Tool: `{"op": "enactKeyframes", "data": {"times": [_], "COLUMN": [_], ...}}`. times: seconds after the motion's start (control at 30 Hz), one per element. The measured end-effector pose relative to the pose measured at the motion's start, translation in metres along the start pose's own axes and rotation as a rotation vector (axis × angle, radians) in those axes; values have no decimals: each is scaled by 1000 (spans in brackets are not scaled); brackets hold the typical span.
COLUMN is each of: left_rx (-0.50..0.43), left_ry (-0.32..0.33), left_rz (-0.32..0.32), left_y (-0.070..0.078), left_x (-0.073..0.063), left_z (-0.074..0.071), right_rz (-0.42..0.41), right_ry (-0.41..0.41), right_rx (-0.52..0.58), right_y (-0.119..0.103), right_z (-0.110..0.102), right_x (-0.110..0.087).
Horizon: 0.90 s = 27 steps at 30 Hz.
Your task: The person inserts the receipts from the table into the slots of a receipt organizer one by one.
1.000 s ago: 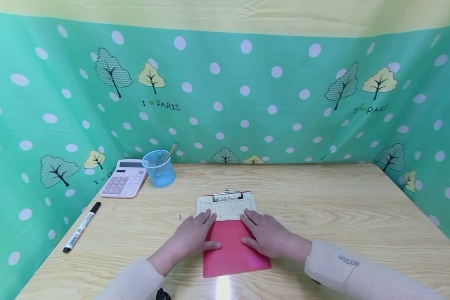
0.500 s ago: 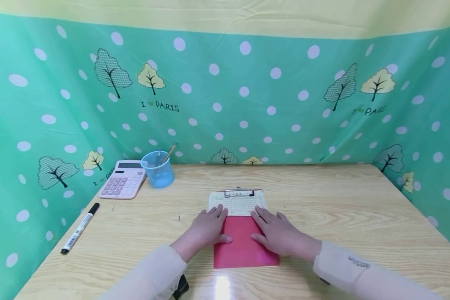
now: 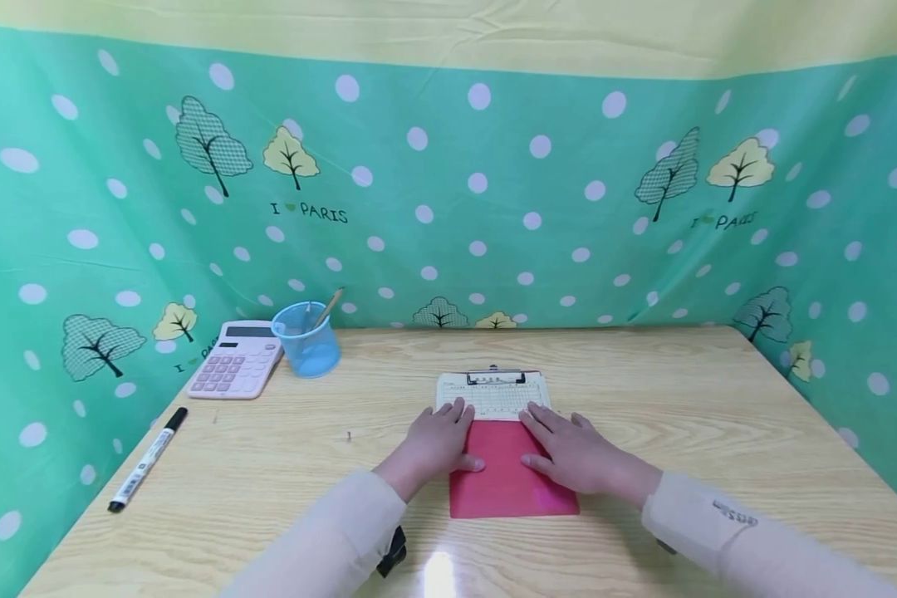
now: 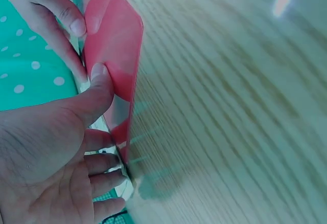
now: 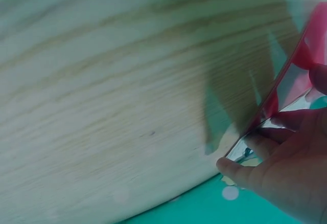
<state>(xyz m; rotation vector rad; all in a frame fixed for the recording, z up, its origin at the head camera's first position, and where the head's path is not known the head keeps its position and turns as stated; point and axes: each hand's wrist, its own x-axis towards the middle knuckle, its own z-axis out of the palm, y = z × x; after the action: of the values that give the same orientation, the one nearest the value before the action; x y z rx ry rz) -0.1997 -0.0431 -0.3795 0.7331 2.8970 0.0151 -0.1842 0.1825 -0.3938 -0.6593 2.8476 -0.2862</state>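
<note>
A red clipboard (image 3: 512,490) lies on the table in front of me, its metal clip (image 3: 496,378) at the far end. A printed paper form (image 3: 497,404) sits under the clip and shows above the red surface. My left hand (image 3: 437,442) rests on the left side of the clipboard with fingers stretched forward and thumb on the red surface. On the opposite side, my right hand (image 3: 579,453) lies with fingers extended across the edge. In the left wrist view the left thumb (image 4: 98,75) touches the red face.
At the back left stand a pink calculator (image 3: 235,365) and a blue mesh cup (image 3: 308,345) holding a pencil (image 3: 330,307). A black-capped marker (image 3: 147,461) lies by the table's left edge. A green dotted curtain (image 3: 448,199) hangs around the table (image 3: 703,399).
Both hands and the clipboard under them have moved right and a little away from me. The clipboard's near edge lies straighter. The head view has turned slightly to the right.
</note>
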Motion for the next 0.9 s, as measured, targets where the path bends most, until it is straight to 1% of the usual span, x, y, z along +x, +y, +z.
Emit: {"op": "enactKeyframes", "data": {"times": [0.2, 0.37, 0.53, 0.73, 0.9], "left_rx": [12, -9, -27, -31, -78], "left_ry": [-1, -5, -26, -39, -36], "left_rz": [-19, -26, -39, -42, -54], "left_y": [4, 3, 2, -2, -7], "left_x": [3, 3, 3, 7, 11], "left_z": [-2, 0, 1, -2, -3], "right_rz": [2, -4, -8, -3, -12], "right_ry": [-10, -6, -4, 4, 12], "right_rx": [4, 4, 14, 8, 9], "right_y": [4, 5, 6, 7, 7], "right_z": [-1, 0, 2, 2, 0], "right_x": [2, 3, 4, 8, 13]}}
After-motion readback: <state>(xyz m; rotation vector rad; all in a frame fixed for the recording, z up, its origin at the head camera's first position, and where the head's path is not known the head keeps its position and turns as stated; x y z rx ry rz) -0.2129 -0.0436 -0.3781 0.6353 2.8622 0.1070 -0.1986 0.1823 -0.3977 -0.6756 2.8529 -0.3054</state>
